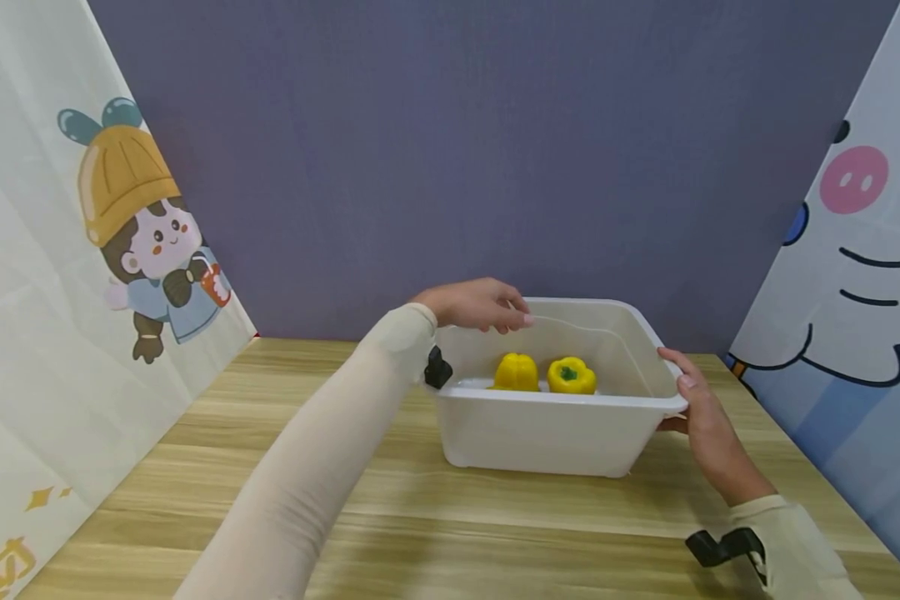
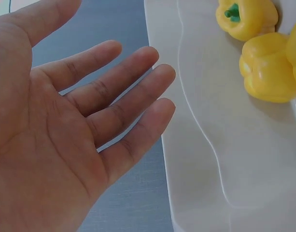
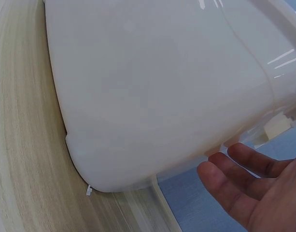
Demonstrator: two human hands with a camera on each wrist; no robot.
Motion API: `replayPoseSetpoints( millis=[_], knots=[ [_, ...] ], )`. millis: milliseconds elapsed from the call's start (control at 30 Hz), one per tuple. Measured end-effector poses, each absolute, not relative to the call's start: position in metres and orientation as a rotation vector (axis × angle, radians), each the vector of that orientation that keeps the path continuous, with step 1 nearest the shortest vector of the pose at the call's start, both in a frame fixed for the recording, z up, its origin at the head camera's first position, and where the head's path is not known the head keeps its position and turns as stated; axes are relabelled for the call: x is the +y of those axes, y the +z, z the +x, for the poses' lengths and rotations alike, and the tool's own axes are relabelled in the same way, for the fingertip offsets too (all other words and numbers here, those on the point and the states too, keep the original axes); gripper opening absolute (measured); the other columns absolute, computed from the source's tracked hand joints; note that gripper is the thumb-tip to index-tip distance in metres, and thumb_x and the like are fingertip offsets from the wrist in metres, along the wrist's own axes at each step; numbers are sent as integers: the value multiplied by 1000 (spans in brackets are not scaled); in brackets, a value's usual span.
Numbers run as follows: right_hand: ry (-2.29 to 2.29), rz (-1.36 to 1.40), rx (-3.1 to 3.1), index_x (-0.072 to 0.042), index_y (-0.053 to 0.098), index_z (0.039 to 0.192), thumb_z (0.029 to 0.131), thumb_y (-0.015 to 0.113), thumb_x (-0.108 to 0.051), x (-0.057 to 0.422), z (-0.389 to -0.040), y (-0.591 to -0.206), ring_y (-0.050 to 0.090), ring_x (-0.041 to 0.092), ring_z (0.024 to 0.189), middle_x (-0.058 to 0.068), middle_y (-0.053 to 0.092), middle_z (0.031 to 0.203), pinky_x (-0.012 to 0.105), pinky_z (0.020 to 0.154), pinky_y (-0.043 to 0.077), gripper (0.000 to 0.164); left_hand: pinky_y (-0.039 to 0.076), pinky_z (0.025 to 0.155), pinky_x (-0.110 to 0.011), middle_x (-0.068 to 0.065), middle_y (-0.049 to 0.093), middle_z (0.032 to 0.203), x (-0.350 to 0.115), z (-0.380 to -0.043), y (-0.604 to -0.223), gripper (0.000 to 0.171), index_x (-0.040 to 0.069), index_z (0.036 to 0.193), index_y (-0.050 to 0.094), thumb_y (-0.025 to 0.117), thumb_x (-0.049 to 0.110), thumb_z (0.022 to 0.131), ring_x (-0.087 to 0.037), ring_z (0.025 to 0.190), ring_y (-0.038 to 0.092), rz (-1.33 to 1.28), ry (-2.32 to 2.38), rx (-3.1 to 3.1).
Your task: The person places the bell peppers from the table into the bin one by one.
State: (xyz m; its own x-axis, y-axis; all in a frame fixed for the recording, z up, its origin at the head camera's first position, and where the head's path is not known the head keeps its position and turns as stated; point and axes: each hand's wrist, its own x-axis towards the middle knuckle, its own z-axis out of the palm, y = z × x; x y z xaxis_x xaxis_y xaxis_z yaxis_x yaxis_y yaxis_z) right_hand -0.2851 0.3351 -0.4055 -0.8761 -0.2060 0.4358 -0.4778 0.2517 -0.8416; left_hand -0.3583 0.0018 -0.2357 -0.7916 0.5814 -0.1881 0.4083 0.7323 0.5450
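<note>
A white plastic bin [image 1: 540, 433] stands on the wooden table with yellow bell peppers inside. One pepper [image 1: 572, 377] shows its green stem; another pepper [image 1: 516, 372] lies to its left. In the left wrist view, a further yellow shape is cut off at the right edge, and I cannot tell if it is a separate pepper. Over the bin's back left part hovers my left hand [image 1: 482, 305], its fingers spread and palm bare in the left wrist view. My right hand [image 1: 708, 421] holds the bin's right rim, with fingers beneath the rim against the outer wall [image 3: 138, 87].
The wood-grain table [image 1: 270, 467] extends in front and to the left of the bin. A grey-blue panel [image 1: 450, 150] rises behind it. Printed cartoon panels flank the table, a left panel [image 1: 30, 250] and a right panel [image 1: 870, 333].
</note>
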Motion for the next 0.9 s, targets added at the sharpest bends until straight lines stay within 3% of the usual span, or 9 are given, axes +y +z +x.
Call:
replayPoseSetpoints(
  millis=[367,667,900],
  knots=[
    [1678,636,-2275,-19,22,159,111,16,-34,336,-285,-407,56,10,97,11,42,129,32,71,54,51,52,91,-35,-3,63,129,-10,-356,-239,41,18,133,61,58,44,100,-19,112,61,766,657,2576],
    [1681,650,-2263,-18,21,159,111,16,-32,335,-284,-407,56,9,98,8,43,128,32,71,54,51,50,97,-42,-3,64,126,-21,-350,-234,40,15,133,60,57,39,101,-21,113,61,801,690,2556],
    [1664,647,-2275,-19,21,160,111,15,-32,334,-284,-407,56,9,99,10,41,130,32,72,54,51,50,97,-38,0,64,127,-27,-341,-233,44,15,138,57,58,40,102,-16,112,62,842,756,2559]
  ],
)
